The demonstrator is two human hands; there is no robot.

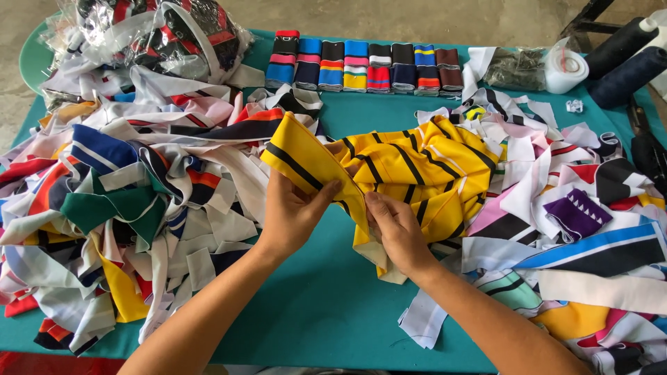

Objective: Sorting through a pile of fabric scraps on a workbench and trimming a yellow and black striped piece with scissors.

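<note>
Yellow striped fabric pinched between both hands' fingers (edge held taut).

Bright even daylight, soft faint shadows, sharp focus throughout, slight wide-angle bending at the edges

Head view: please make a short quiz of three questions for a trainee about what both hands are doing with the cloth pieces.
1. True or false: both hands grip the same yellow fabric with black stripes.
2. What stands in a row at the table's far edge? A) folded knit collars B) scissors C) buttons
3. Fill in: the two dark thread cones lie at the far ____ corner.

Key
1. True: left hand and right hand both pinch its edge.
2. A
3. right
</note>
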